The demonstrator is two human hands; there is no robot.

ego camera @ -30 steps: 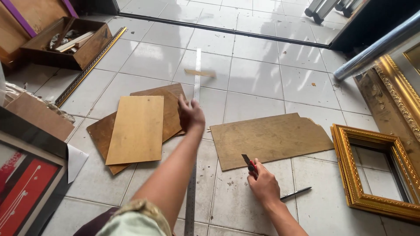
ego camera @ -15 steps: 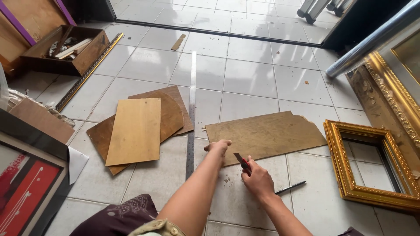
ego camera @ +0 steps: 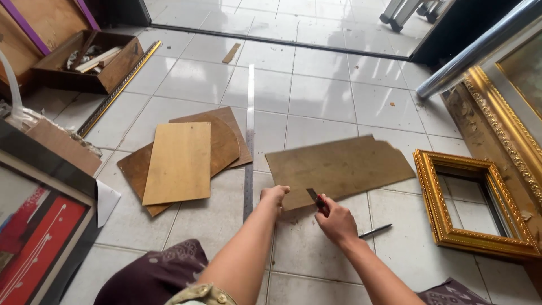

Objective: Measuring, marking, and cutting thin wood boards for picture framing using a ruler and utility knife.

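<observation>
Two hands work low on the tiled floor (ego camera: 333, 101). The left hand (ego camera: 275, 195) is curled onto the near left corner of a brown board (ego camera: 339, 166), just beside a long metal ruler (ego camera: 249, 141). The right hand (ego camera: 336, 221) is closed around a small knife (ego camera: 316, 199), its blade at the board's near edge. Open tiles stretch beyond; a gold frame (ego camera: 451, 226) sits close on the right, stacked boards (ego camera: 180, 161) left. A pen (ego camera: 375, 230) is partly hidden behind the right wrist.
</observation>
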